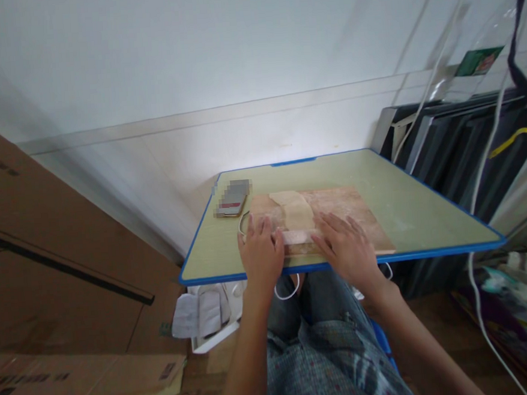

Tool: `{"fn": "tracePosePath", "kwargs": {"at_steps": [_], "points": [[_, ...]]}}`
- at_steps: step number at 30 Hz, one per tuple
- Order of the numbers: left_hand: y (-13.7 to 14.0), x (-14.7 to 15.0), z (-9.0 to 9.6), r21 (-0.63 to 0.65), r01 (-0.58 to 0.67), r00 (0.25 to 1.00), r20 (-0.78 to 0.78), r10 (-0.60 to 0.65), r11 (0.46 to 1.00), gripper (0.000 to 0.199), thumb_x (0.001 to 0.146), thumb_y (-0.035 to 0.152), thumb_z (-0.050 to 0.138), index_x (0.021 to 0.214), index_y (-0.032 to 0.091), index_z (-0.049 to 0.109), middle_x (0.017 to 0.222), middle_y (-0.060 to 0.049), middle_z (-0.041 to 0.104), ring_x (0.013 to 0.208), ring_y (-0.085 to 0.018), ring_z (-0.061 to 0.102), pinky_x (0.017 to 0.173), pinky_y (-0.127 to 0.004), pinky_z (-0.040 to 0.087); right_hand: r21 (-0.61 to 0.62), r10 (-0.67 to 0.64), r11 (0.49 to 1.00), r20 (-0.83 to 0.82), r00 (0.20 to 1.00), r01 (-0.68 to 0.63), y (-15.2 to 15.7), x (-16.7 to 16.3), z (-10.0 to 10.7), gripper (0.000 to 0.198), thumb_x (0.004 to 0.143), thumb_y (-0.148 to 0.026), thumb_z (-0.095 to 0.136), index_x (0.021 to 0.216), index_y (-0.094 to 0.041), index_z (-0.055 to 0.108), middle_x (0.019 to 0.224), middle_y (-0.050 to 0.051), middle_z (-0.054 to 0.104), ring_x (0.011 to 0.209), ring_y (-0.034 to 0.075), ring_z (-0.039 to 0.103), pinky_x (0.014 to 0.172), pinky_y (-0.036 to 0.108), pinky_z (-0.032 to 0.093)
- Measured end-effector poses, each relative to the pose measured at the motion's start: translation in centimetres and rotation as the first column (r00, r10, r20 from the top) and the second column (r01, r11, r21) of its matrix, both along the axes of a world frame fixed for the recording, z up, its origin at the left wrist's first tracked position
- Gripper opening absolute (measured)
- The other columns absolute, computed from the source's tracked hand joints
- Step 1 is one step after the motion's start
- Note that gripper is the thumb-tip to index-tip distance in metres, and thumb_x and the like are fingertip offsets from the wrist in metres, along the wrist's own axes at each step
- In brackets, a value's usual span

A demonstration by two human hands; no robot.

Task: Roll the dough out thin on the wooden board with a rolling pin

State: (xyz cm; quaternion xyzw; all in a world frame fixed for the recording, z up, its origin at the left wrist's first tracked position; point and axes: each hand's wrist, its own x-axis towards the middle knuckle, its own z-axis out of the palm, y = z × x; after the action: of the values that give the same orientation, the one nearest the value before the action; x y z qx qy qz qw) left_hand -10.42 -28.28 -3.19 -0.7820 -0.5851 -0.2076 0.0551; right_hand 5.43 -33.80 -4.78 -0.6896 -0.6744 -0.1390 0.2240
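A pale rolling pin, seemingly dusted with flour, lies crosswise near the front of a wooden board. My left hand rests on its left end, palm down, fingers stretched forward. Over the right end lies my right hand, also flat with its fingers extended. Both ends of the pin are hidden beneath the hands. Just beyond the pin, a thin beige sheet of dough is spread on the board, its near edge reaching the pin.
The board is on a small blue-edged table against a white wall. A phone sits at the back left, with a cable beside the board. Cardboard boxes stand to the left. Dark panels lean at the right.
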Motion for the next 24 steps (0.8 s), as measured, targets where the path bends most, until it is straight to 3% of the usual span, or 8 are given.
{"fn": "tracePosePath", "kwargs": {"at_steps": [5, 10, 15, 19, 24], "points": [[-0.1, 0.0, -0.1, 0.002, 0.034, 0.999, 0.001, -0.034, 0.999, 0.044, 0.095, 0.034, 0.03, 0.132, 0.02, 0.05, 0.138, -0.007, 0.051, 0.137, -0.025, 0.032, 0.111, -0.057, 0.022, 0.002, 0.033, 0.999, 0.012, 0.999, -0.033, 0.1, 0.6, -0.3, 0.046, 0.096, -0.039, 0.032, 0.13, -0.017, 0.054, 0.139, 0.008, 0.051, 0.13, 0.023, 0.042, 0.108, 0.043, 0.028], [4.2, 1.2, 1.1, 0.031, 0.048, 0.994, -0.102, -0.044, 0.998, 0.044, 0.095, 0.035, 0.028, 0.111, 0.017, 0.064, 0.115, -0.012, 0.066, 0.115, -0.027, 0.055, 0.102, -0.05, 0.035, -0.215, -0.013, 0.977, 0.016, 1.0, 0.016, 4.9, 1.7, 2.3, 0.047, 0.097, -0.037, 0.028, 0.135, -0.017, 0.048, 0.142, 0.011, 0.046, 0.132, 0.025, 0.039, 0.109, 0.049, 0.023], [7.6, 2.0, 2.4, -0.151, 0.029, 0.986, -0.157, -0.052, 0.988, 0.043, 0.092, 0.037, 0.032, 0.099, 0.016, 0.069, 0.105, -0.014, 0.069, 0.101, -0.027, 0.064, 0.085, -0.039, 0.048, -0.358, -0.034, 0.933, 0.011, 0.999, 0.036, 8.4, 2.4, 4.0, 0.045, 0.097, -0.036, 0.03, 0.133, -0.017, 0.049, 0.142, 0.012, 0.046, 0.131, 0.026, 0.039, 0.103, 0.045, 0.033], [6.3, 1.7, 2.2, -0.044, 0.05, 0.987, -0.153, -0.056, 0.998, 0.042, 0.093, 0.037, 0.033, 0.104, 0.015, 0.067, 0.11, -0.014, 0.067, 0.108, -0.028, 0.06, 0.092, -0.042, 0.044, -0.299, -0.075, 0.951, 0.021, 0.997, 0.078, 6.9, 1.8, 3.3, 0.044, 0.097, -0.034, 0.029, 0.132, -0.017, 0.05, 0.143, 0.012, 0.046, 0.131, 0.026, 0.04, 0.106, 0.048, 0.028], [1.2, 0.3, 0.6, 0.017, 0.088, 0.995, -0.053, -0.087, 0.996, 0.038, 0.094, 0.033, 0.034, 0.113, 0.017, 0.064, 0.118, -0.009, 0.066, 0.112, -0.025, 0.058, 0.107, -0.048, 0.03, -0.08, 0.002, 0.997, -0.026, 1.0, -0.004, 1.7, 0.9, 0.7, 0.041, 0.097, -0.034, 0.03, 0.129, -0.021, 0.052, 0.138, 0.006, 0.052, 0.128, 0.024, 0.044, 0.11, 0.055, 0.013]]}}
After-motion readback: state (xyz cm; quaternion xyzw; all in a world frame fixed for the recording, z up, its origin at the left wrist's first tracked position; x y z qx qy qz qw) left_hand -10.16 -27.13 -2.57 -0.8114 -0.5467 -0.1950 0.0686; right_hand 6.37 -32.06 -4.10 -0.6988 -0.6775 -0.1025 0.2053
